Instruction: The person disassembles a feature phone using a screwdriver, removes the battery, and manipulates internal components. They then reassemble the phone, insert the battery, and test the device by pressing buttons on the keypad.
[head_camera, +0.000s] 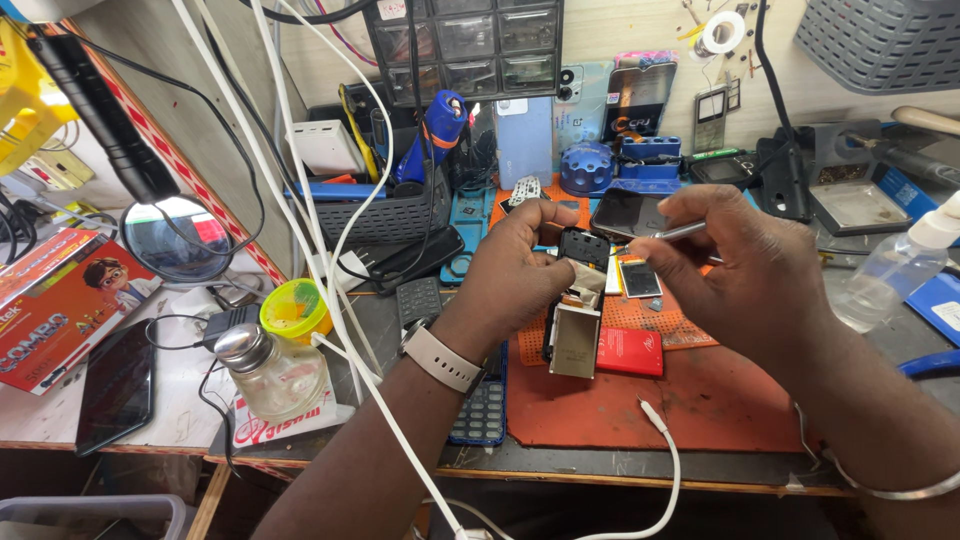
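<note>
At the far left of the bench, we are looking at a dark phone lying flat beside a red printed box, with a round mirror standing just behind them. Moving right, a glass bottle with a metal cap is sitting near a small yellow-green tub, and white cables are trailing down across the edge of the table. At centre, our left hand, a pale watch on its wrist, is gripping a small opened phone by its upper end and holding it upright above the orange work mat. Just beside the device, a red battery is resting on the mat. Our right hand is pinching a slim metal tool, whose tip is pointing at the top of the opened phone. Farther right, a clear plastic bottle is standing near the table's edge, below a grey basket.
</note>
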